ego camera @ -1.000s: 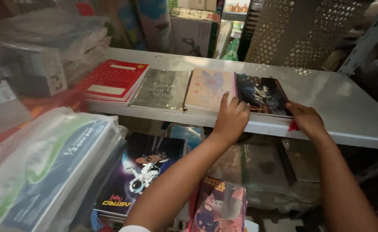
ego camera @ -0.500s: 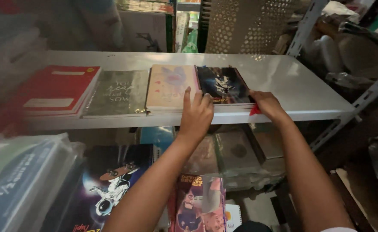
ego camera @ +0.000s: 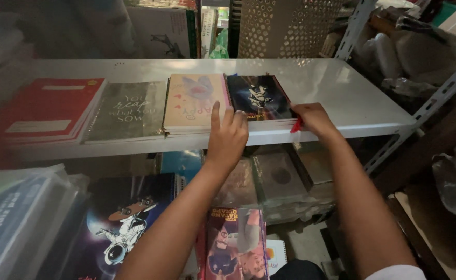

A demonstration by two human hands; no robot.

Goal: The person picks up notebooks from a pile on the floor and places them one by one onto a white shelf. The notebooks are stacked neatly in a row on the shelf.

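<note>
A row of notebook stacks lies on a white metal shelf (ego camera: pixel 342 93). My left hand (ego camera: pixel 228 136) rests on the front edge of the dark-covered notebook stack (ego camera: pixel 259 98), its index finger raised over the pale pink notebook stack (ego camera: pixel 195 101) beside it. My right hand (ego camera: pixel 313 118) presses against the right front corner of the dark stack, fingers curled, with a small red object (ego camera: pixel 296 126) showing under it. Whether it grips the stack I cannot tell.
A grey-covered stack (ego camera: pixel 127 111) and a red stack (ego camera: pixel 46 109) lie further left on the shelf. Below it are wrapped packs, an astronaut-cover book (ego camera: pixel 124 223) and a cartoon-cover book (ego camera: pixel 235 243). A perforated panel (ego camera: pixel 285 28) stands behind; shelf uprights and plastic bags are at right.
The camera has shifted to the right and closer. Both hands stay at the dark notebook stack; my left index finger has lifted and points up over the pink stack.
</note>
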